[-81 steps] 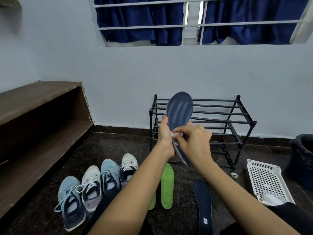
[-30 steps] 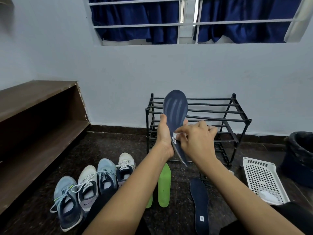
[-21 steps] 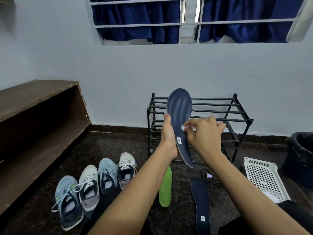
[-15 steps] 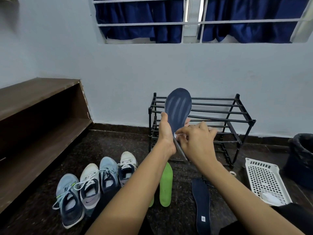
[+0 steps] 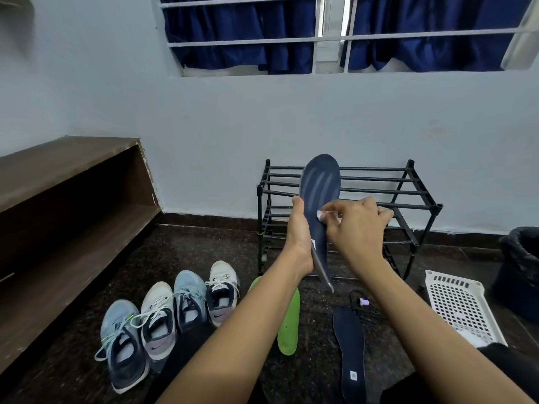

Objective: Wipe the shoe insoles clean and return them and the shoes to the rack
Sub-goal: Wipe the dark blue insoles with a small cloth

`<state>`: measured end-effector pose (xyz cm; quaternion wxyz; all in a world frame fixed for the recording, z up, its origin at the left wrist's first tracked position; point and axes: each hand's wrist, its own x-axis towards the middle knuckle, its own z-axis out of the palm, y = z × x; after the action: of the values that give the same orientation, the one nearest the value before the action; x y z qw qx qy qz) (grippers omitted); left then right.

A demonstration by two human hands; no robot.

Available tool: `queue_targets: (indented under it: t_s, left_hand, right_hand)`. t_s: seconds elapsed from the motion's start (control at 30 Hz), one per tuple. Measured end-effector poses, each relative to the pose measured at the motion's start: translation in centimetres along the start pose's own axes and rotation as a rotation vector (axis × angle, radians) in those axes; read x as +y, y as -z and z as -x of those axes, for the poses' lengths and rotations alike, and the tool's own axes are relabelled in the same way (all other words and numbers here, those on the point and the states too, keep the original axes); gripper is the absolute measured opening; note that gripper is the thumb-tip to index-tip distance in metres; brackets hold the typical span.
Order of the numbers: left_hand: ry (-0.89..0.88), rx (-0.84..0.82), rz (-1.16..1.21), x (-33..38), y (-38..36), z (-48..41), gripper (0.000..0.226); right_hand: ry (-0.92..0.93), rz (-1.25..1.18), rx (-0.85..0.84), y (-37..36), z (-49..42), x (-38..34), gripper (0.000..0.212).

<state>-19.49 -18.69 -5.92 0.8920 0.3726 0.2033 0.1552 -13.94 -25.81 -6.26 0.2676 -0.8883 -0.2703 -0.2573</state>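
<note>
Head view: my left hand point(image 5: 299, 231) grips one navy insole point(image 5: 320, 185) by its edge, toe end up, in front of the black rack point(image 5: 408, 199) and not on it. My right hand point(image 5: 355, 228) pinches one white wipe point(image 5: 320, 214) against the insole's face. On the floor I count four shoes point(image 5: 189, 301) in a row at left, one green insole point(image 5: 288, 322) with a green sliver point(image 5: 254, 283) of another behind my left forearm, and a second navy insole point(image 5: 350, 345) lying flat. One white basket point(image 5: 463, 307) and one dark bin point(image 5: 522, 258) sit right of the rack.
</note>
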Motion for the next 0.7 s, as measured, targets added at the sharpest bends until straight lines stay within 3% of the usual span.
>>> queue_targets:
  t_s: [0.17,0.33,0.7]
  left_hand:
    - [-0.023,0.03,-0.051,0.8,0.6,-0.2,0.066]
    - [-0.053,0.082,-0.068,1.3,1.3,-0.7,0.073]
    - [-0.01,-0.007,-0.046,-0.4,0.2,-0.4,0.062]
  right_hand:
    - [0.055,-0.134,-0.068,0.2,0.9,-1.0,0.012]
    - [0.139,-0.094,-0.124,0.0,2.3,-1.9,0.018]
    - [-0.02,-0.063,0.007,0.2,0.0,0.4,0.012]
